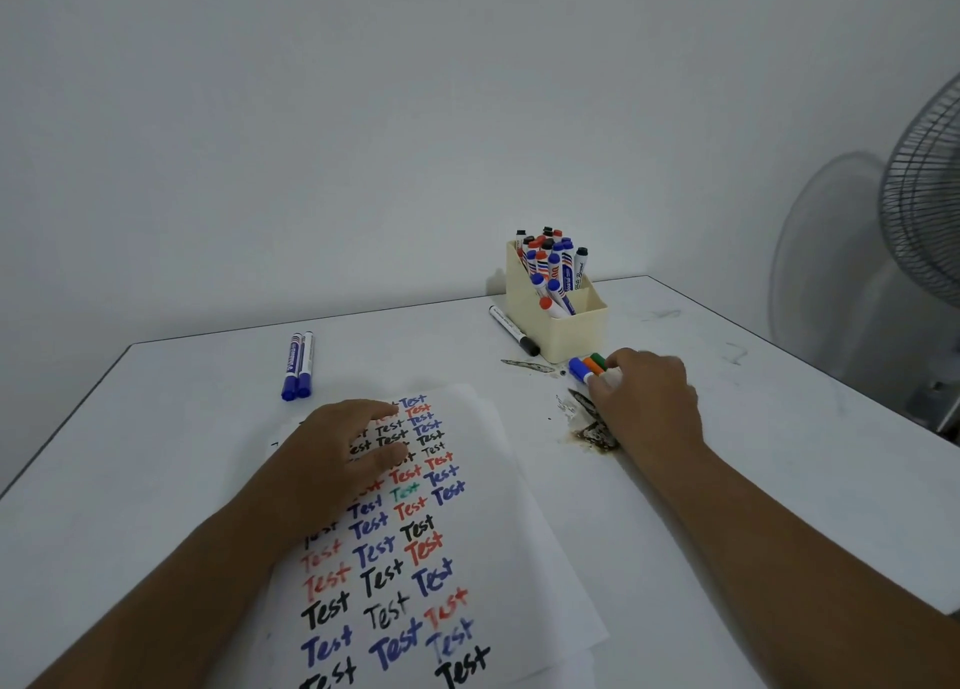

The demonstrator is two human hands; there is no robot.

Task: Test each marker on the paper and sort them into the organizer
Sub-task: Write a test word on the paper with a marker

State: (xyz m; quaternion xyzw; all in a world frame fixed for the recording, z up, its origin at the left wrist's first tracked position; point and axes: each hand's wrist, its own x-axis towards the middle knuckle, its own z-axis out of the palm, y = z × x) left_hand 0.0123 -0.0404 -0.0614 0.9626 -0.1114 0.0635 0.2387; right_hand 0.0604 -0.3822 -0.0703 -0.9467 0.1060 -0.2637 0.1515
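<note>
So my left hand (347,446) lies flat on the paper (415,548) near the table's (182,428) front edge, pinning it for writing. My right hand (644,402) grips three untested markers (586,366) beside the organizer (558,319) toward the back-right corner.

Your left hand (343,449) is resting flat on the upper part of the paper (415,558), which is lying on the table (182,428) right in front of you. Two markers (297,366) are lying side by side beyond the paper, to its left. The organizer (558,319) is standing further back on the right, with many markers standing in it, and a single marker (514,330) is lying against its left side. Your right hand (644,402) is reaching over three markers (587,366) lying just in front of the organizer.
</note>
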